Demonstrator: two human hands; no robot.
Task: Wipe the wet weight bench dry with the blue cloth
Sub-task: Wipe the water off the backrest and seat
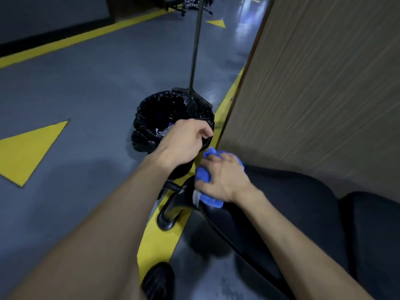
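Observation:
The black padded weight bench (281, 204) runs from the centre to the lower right, beside a wood-grain panel. My right hand (225, 180) presses the bunched blue cloth (205, 178) onto the far end of the bench pad, fingers curled over it. My left hand (186, 141) is held just above and to the left, fingers closed, over the rim of a bin; whether it grips anything is hidden. The bench's black frame and foot (171, 211) show below the pad.
A bin lined with a black bag (155, 118) stands right past the bench end, with a thin metal pole (194, 46) behind it. The wood-grain panel (313, 83) walls off the right. Grey floor with yellow stripes and triangles (28, 152) lies to the left. A dark shoe (158, 280) is at the bottom.

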